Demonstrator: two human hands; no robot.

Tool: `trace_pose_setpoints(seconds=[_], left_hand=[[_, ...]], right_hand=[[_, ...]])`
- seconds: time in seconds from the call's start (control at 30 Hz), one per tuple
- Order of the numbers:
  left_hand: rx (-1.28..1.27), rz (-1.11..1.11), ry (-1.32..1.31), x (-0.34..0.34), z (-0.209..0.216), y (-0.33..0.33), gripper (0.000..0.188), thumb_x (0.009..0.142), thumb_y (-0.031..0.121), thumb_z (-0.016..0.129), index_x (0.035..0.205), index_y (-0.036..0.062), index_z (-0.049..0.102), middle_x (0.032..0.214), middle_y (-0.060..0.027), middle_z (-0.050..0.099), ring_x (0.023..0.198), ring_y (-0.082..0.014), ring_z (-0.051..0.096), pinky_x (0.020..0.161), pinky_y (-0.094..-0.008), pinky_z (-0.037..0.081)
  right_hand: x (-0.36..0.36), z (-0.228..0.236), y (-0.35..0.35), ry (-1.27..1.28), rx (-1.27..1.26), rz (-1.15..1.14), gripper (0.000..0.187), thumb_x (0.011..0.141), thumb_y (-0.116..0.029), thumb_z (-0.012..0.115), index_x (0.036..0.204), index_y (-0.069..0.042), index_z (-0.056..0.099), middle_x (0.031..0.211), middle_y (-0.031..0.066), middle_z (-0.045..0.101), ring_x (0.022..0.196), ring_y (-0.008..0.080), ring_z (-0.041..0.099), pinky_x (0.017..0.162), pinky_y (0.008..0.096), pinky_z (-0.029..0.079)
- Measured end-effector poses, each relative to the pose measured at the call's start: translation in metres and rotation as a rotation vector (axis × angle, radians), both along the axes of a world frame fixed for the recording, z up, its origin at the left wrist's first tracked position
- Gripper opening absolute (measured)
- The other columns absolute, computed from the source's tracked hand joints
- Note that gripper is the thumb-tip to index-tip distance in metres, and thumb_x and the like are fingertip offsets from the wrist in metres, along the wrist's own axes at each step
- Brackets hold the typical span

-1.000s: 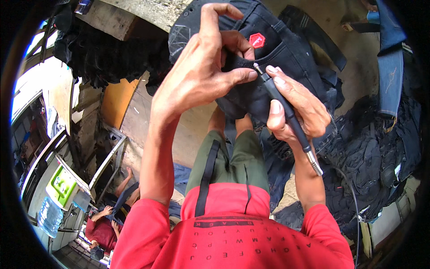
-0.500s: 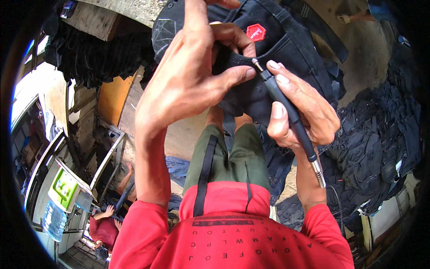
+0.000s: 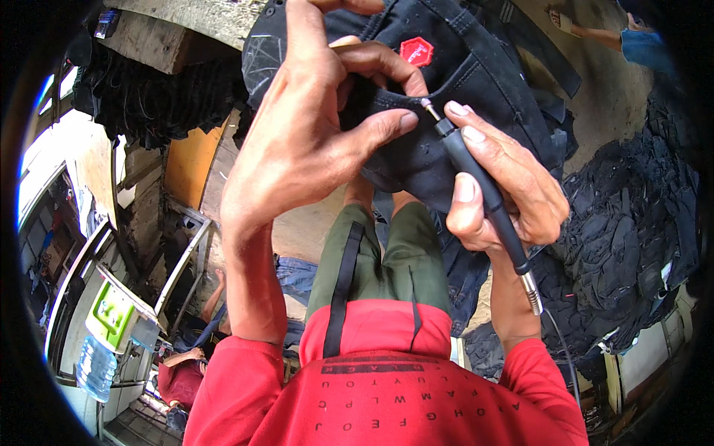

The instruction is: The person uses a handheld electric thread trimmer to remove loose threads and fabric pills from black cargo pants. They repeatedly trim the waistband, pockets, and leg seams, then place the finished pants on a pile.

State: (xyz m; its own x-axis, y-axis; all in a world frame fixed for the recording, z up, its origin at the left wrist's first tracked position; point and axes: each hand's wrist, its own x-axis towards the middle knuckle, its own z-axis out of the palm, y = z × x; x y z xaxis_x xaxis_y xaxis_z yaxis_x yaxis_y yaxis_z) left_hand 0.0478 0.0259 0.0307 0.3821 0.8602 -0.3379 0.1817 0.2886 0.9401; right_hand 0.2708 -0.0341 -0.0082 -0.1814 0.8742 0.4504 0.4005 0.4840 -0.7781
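Observation:
Black jeans (image 3: 506, 97) lie spread at the top centre, with a red hexagonal patch (image 3: 416, 53) above a curved pocket edge. My left hand (image 3: 297, 137) has hold of the jeans. Its bent index finger hooks into the pocket opening, while the thumb lies on the cloth below. In my right hand (image 3: 513, 182) is a black pen-shaped rotary tool (image 3: 476, 167), gripped between thumb and fingers. The small pale tip (image 3: 426, 103) meets the pocket edge close to my left index finger. From the tool's lower end a thin cord (image 3: 569, 349) runs down.
Dark garments are heaped on the right (image 3: 610, 223), and more dark cloth (image 3: 156, 97) hangs at the upper left. A wooden board (image 3: 201, 22) crosses the top. At lower left are a green tray (image 3: 111, 312), a water bottle (image 3: 97, 368) and a seated person (image 3: 180, 379). Another person's arm (image 3: 595, 33) shows at upper right.
The jeans and my left hand have shifted slightly left. The tool tip stays at the pocket edge. At lower left the seated person's arm has moved.

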Motion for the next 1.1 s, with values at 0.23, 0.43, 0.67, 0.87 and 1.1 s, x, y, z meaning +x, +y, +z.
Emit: trace_pose_setpoints(seconds=[0.23, 0.43, 0.67, 0.87, 1.1], left_hand=[[0.000, 0.030, -0.115, -0.007, -0.016, -0.001, 0.083, 0.096, -0.005, 0.081, 0.150, 0.0014, 0.018, 0.114, -0.0151, 0.076, 0.112, -0.0196, 0.072, 0.110, -0.0344, 0.051], [0.000, 0.027, -0.128, -0.009, -0.022, -0.003, 0.085, 0.096, -0.004, 0.082, 0.151, 0.0033, 0.018, 0.116, -0.0164, 0.077, 0.112, -0.0201, 0.072, 0.112, -0.0354, 0.050], [0.178, -0.111, 0.138, -0.010, -0.017, 0.002, 0.085, 0.092, 0.000, 0.087, 0.154, -0.0028, 0.028, 0.116, -0.0071, 0.076, 0.110, -0.0146, 0.071, 0.106, -0.0311, 0.054], [0.123, -0.012, 0.041, -0.008, -0.021, -0.006, 0.084, 0.095, -0.002, 0.085, 0.155, -0.0016, 0.025, 0.121, -0.0143, 0.077, 0.115, -0.0193, 0.072, 0.108, -0.0331, 0.055], [0.109, 0.037, -0.075, -0.007, -0.024, -0.007, 0.088, 0.094, -0.004, 0.083, 0.157, 0.0038, 0.022, 0.122, -0.0193, 0.078, 0.116, -0.0239, 0.072, 0.106, -0.0366, 0.057]], right_hand=[[0.002, 0.000, -0.001, 0.009, 0.003, -0.006, 0.039, 0.084, 0.000, 0.066, 0.121, 0.011, 0.073, 0.110, 0.0345, 0.080, 0.107, 0.0423, 0.082, 0.098, 0.0464, 0.065], [0.002, 0.000, -0.002, 0.006, -0.004, -0.017, 0.038, 0.086, 0.000, 0.066, 0.121, 0.011, 0.073, 0.111, 0.0346, 0.080, 0.107, 0.0423, 0.082, 0.099, 0.0469, 0.065], [0.004, 0.000, -0.003, 0.023, -0.030, -0.031, 0.037, 0.087, -0.001, 0.066, 0.121, 0.011, 0.073, 0.111, 0.0340, 0.080, 0.108, 0.0415, 0.082, 0.100, 0.0470, 0.064], [0.005, 0.000, -0.004, 0.018, -0.036, -0.053, 0.035, 0.088, -0.001, 0.067, 0.121, 0.010, 0.073, 0.110, 0.0333, 0.080, 0.107, 0.0413, 0.082, 0.099, 0.0462, 0.064], [0.006, -0.002, -0.003, 0.040, -0.021, -0.063, 0.034, 0.088, -0.001, 0.069, 0.119, 0.011, 0.073, 0.110, 0.0328, 0.080, 0.106, 0.0404, 0.082, 0.099, 0.0452, 0.064]])
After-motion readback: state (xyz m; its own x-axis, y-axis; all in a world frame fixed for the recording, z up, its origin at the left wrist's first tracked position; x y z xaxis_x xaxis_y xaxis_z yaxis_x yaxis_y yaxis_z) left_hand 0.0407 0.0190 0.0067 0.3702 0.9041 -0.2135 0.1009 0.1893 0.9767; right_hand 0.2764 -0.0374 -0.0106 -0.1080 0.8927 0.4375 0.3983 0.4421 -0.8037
